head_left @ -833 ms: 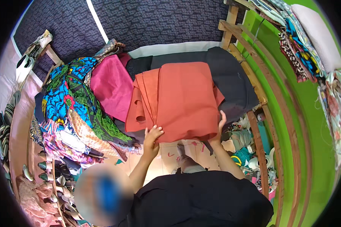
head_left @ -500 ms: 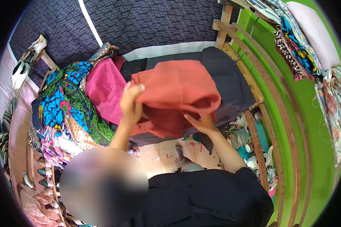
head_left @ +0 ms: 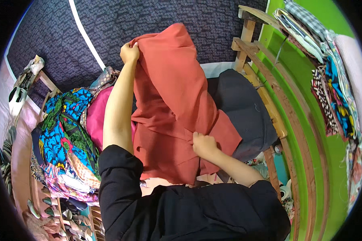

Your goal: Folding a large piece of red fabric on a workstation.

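A large rust-orange cloth [head_left: 169, 80] hangs between my hands, partly unfolded and creased. High at its far left corner, my left hand [head_left: 130, 53] is closed on the edge, with that arm stretched out and raised. Lower and to the right, my right hand [head_left: 204, 145] grips a bunched part of the same cloth near its middle. The cloth's lower part drapes toward my body and covers much of the dark padded surface [head_left: 245, 108] behind it.
At the left lie a pink cloth [head_left: 99, 116] and a heap of patterned fabrics [head_left: 66, 120]. Wooden rails [head_left: 289, 100] run along the green wall at the right, with folded fabrics [head_left: 336, 84] on top. Several shoes [head_left: 74, 225] sit on a rack at the lower left.
The folded orange cloth has been opened out. My left hand has moved up and away with its corner, while my right hand has come lower and closed on the fabric.
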`<state>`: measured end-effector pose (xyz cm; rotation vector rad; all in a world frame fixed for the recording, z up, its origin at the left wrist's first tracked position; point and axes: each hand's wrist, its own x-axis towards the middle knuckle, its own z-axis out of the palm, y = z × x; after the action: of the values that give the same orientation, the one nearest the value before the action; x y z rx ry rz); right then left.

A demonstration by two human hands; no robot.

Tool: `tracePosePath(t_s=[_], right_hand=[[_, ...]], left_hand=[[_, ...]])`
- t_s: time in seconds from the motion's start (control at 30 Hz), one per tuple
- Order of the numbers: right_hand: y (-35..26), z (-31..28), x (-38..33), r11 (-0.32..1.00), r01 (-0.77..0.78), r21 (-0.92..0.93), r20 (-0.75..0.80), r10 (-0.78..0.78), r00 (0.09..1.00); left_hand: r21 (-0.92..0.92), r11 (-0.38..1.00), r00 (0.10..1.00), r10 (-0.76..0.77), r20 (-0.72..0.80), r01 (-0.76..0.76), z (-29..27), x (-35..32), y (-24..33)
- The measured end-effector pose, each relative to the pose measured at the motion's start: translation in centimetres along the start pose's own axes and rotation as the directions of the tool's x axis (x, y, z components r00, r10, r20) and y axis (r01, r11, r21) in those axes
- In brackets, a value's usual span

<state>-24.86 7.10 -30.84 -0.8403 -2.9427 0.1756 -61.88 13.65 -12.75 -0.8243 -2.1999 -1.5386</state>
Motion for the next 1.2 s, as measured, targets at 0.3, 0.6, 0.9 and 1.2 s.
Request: tracePosePath(t_s=[0.3, 0.6, 0.9, 1.2], right_hand=[[-7.6, -5.8, 6.4, 0.506, 0.264, 0.822, -0.193, -0.189, 0.963], [-12.4, 3.5, 7.0, 0.765, 0.235, 0.6, 0.169, -0.408, 0.897], [-1.7, -8.7, -6.2, 0.446, 0.791, 0.419, -0.899, 0.081, 0.431], [-0.8, -4.8, -5.5, 0.417, 0.179, 0.891, -0.228, 0.071, 0.971]], left_hand=[[-0.169, 0.962, 0.975, -0.205, 0.082, 0.216, 4.5, 3.7, -2.0], [-0.788, 0.558, 0.944, 0.027, 0.329, 0.258, -5.2, -0.1, -0.4], [-0.718, 0.696, 0.902, 0.312, 0.299, -0.002, -15.7, -23.3, -4.5], [-0.157, 0.904, 0.658, 0.401, 0.637, -0.398, -21.1, -39.0, -8.7]])
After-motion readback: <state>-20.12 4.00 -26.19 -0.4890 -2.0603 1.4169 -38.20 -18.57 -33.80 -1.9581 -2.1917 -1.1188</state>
